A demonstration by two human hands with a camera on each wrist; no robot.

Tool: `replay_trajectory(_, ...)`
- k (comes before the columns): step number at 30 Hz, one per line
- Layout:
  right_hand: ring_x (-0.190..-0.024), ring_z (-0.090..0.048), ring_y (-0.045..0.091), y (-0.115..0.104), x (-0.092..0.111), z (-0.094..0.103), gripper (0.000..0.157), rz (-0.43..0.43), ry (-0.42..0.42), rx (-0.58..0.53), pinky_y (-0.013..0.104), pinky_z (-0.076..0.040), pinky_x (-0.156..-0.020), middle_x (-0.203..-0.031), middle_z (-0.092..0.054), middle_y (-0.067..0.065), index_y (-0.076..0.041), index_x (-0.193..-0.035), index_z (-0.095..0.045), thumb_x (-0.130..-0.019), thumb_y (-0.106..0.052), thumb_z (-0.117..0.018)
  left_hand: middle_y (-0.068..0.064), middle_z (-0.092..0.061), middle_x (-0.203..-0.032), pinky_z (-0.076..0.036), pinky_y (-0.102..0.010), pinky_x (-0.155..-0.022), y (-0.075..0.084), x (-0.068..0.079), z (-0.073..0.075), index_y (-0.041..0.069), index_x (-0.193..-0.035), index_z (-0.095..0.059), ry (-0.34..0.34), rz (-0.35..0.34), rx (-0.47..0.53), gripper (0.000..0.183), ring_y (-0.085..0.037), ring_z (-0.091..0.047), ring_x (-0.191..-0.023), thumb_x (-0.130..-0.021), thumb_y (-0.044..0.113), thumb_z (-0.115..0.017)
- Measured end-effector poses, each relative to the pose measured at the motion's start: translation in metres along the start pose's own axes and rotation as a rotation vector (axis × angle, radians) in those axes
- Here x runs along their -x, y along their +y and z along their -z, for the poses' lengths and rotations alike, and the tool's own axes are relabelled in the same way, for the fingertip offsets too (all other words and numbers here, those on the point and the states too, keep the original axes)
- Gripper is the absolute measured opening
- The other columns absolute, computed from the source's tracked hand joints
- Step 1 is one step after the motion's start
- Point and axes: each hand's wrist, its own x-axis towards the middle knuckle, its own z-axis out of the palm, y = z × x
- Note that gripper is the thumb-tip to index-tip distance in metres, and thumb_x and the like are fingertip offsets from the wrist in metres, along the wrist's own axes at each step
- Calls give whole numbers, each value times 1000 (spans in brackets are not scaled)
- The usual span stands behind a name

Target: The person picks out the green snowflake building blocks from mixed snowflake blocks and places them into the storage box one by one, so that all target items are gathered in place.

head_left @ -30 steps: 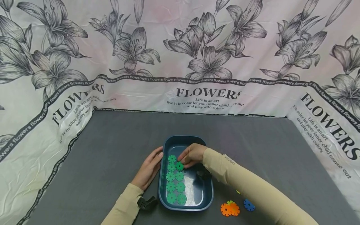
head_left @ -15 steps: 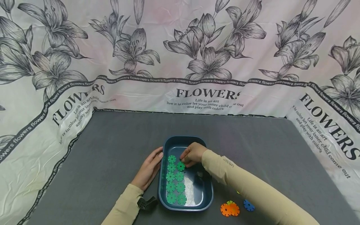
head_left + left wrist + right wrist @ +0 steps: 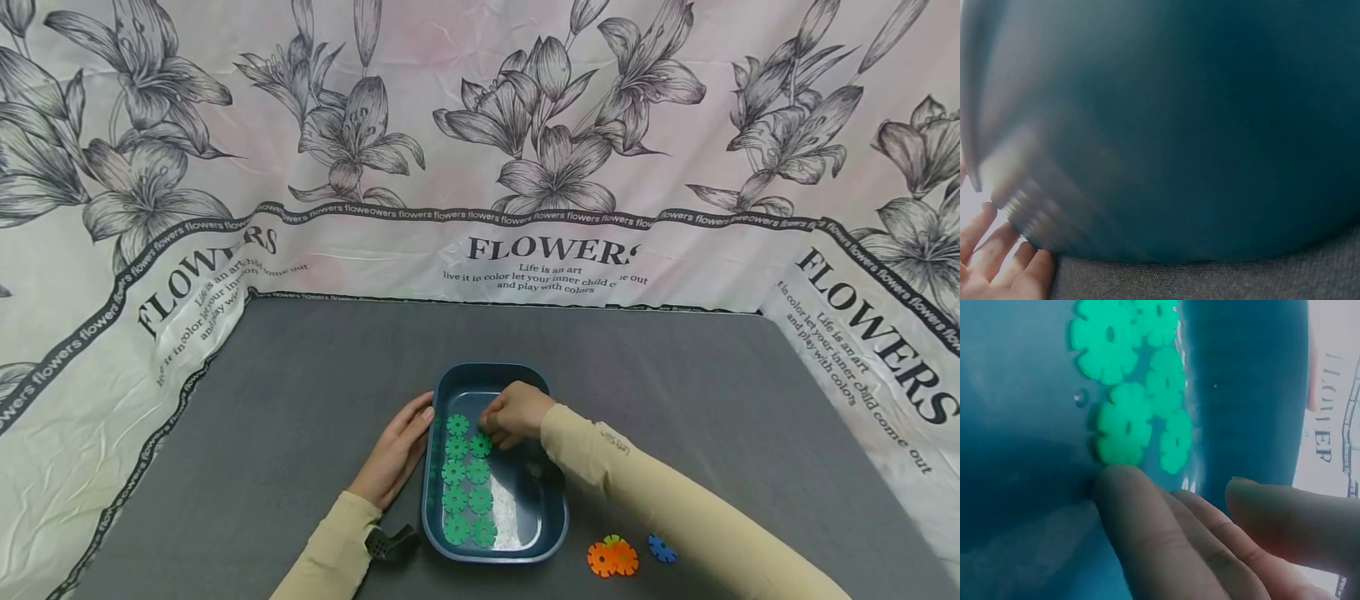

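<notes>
A blue plastic tray (image 3: 525,546) stands on the grey cloth, with several green notched discs (image 3: 456,500) lying flat in two columns along its left side. My left hand (image 3: 393,450) rests against the tray's left wall; in the left wrist view its fingers (image 3: 1035,275) are extended beside the blue wall. Inside the tray, my right hand (image 3: 519,412) is at the upper end of the right column. The right wrist view has its index fingertip (image 3: 1124,478) touching the edge of a green disc (image 3: 1125,425), with the thumb (image 3: 1297,522) apart from it.
Right of the tray, orange notched discs (image 3: 612,558) overlap a yellow-green one (image 3: 612,540). Beside them lies a blue notched disc (image 3: 662,547), close to the right sleeve (image 3: 675,500). A flower-printed curtain (image 3: 555,267) borders the grey tabletop (image 3: 337,350).
The topmost green disc in the right column has shifted slightly right from a second ago, with my right fingers at it. The left hand and tray have stayed in place.
</notes>
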Motion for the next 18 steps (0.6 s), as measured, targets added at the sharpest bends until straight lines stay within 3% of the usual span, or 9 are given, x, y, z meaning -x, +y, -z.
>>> replay_trajectory(6, -86, -70, 27, 4, 16, 17, 28, 61, -60, -113, 36, -58, -74, -99, -70, 18, 7, -111, -67, -95, -15, -59, -6, -41, -147, -23, -45, -116, -1, 1, 0, 16, -144, -39, 6, 5, -6, 56, -22, -36, -137, -96, 39, -56)
replay_trajectory(11, -87, -69, 25, 18, 59, 43, 33, 160, -110, -196, 38, -57, -79, -96, -70, 16, 3, -111, -66, -97, -26, -58, -6, -40, -148, -23, -45, -116, -3, 0, -2, 16, -145, -38, 2, 16, -11, 58, -21, -36, -138, -96, 40, -56)
replay_trajectory(14, -88, -67, 26, 34, 91, 58, 32, 207, -67, -172, 36, -56, -79, -95, -69, 14, 1, -105, -66, -98, -28, -56, -6, -39, -148, -23, -45, -116, -2, 0, -2, 16, -145, -38, 7, 15, -12, 58, -21, -35, -138, -95, 41, -57)
replay_trajectory(18, -77, -63, 29, 66, 126, 69, 35, 146, 52, -139, 35, -55, -70, -88, -64, 14, 2, -100, -62, -99, -32, -53, -4, -38, -149, -23, -46, -116, -1, 0, -1, 19, -144, -39, 10, 5, -20, 56, -20, -35, -138, -96, 40, -56)
